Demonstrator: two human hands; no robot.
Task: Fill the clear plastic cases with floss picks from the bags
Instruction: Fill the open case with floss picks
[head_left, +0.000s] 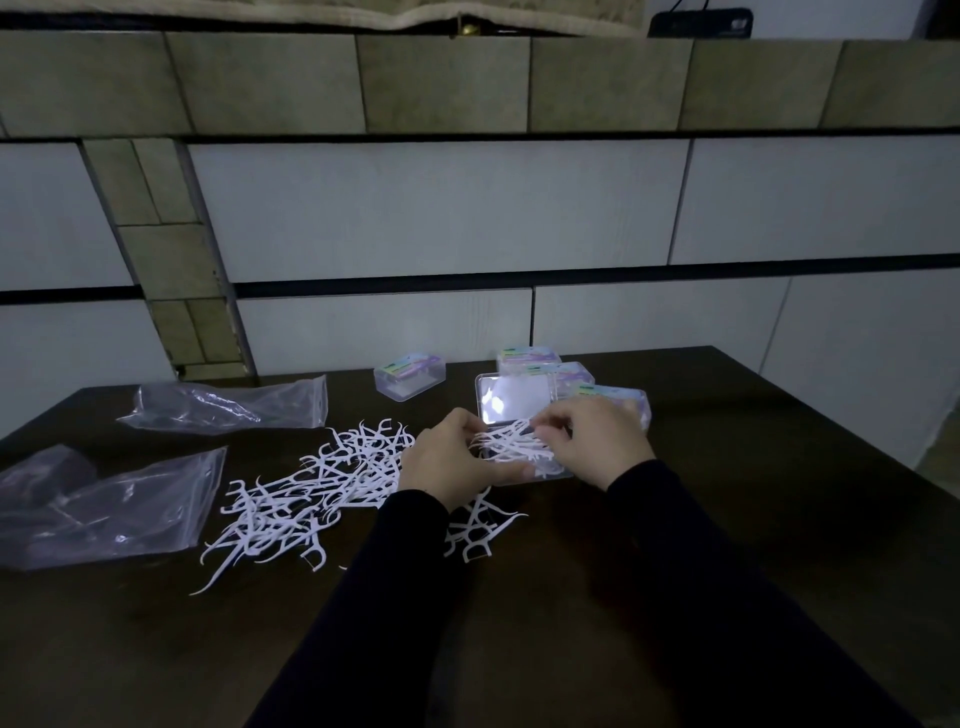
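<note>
An open clear plastic case (514, 402) lies on the dark table (727, 467) with its lid raised toward the wall. A bunch of white floss picks (511, 441) sits over the case's tray. My left hand (452, 460) and my right hand (597, 441) both grip this bunch from either side, fingers curled round the picks. A large loose pile of floss picks (311, 493) spreads over the table left of my left hand, and a few more picks (480, 535) lie under my left wrist.
Two crumpled clear bags lie at the left, one far (228, 408) and one near (98, 506). A closed labelled case (409, 374) stands behind the pile. More labelled cases (550, 366) stand behind and right of the open one. A tiled wall rises behind the table.
</note>
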